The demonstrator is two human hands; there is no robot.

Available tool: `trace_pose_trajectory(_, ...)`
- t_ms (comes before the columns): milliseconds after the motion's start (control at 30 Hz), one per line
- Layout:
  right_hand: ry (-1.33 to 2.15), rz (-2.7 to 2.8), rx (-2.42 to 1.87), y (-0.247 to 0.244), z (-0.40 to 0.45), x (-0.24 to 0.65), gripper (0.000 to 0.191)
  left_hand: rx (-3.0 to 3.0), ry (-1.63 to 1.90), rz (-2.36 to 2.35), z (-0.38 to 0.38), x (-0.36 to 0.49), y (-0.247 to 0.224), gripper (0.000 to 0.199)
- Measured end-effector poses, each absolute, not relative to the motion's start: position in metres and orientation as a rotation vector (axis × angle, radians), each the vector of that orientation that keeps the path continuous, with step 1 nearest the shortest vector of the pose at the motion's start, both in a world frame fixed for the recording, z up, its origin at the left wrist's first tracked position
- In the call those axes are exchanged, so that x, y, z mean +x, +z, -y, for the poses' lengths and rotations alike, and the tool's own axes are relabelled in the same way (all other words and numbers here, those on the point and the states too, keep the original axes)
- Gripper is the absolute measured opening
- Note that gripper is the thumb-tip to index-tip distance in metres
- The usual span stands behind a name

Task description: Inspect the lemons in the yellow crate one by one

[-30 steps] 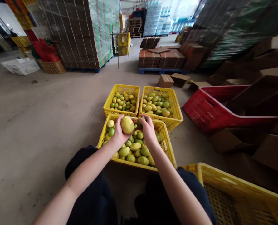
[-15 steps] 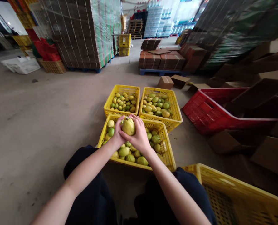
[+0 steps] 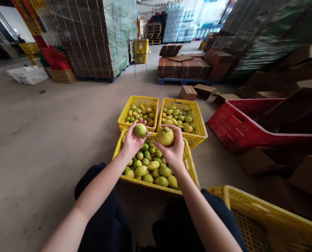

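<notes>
Our left hand (image 3: 132, 142) palm-up, cradling a green fruit (image 3: 140, 130), our right hand (image 3: 176, 152) curled around a larger yellow fruit (image 3: 165, 137)

Room at left, tight ahead and right
A gap parts the green fruit (image 3: 140, 130) from the yellow fruit (image 3: 164, 137); floor (image 3: 53, 140) stretches left of the near crate (image 3: 193, 168), while the back-left crate (image 3: 134, 127), back-right crate (image 3: 198, 120) and red crate (image 3: 225, 129) bar low paths.

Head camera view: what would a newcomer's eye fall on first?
Probably the green fruit in the grip of the left hand and the bigger yellowish fruit in the right hand, held above the near yellow crate. Next, the big red crate at the right would stand out.
</notes>
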State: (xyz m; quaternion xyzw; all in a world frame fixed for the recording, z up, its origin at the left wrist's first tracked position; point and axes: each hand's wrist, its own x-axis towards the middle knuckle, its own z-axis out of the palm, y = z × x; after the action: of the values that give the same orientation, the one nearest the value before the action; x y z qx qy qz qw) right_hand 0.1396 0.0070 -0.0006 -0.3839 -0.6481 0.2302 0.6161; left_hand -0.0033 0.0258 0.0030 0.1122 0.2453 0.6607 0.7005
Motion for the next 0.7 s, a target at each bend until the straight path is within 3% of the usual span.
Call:
trace_pose_trajectory(167,0.639,1.579,-0.863,-0.006,-0.008,0.138,0.045,0.397,1.552,-0.65,-0.021,0.001,-0.003,0.024)
trace_pose_trajectory(400,0.391,1.852,-0.827,-0.021,-0.001,0.125,0.049,1.009,1.657,-0.75,-0.018,-0.002,-0.002,0.042)
trace_pose_trajectory(700,0.552,1.717,-0.85,-0.011,0.001,0.131,0.045,0.992,1.637,-0.769,-0.013,0.002,-0.004,0.031)
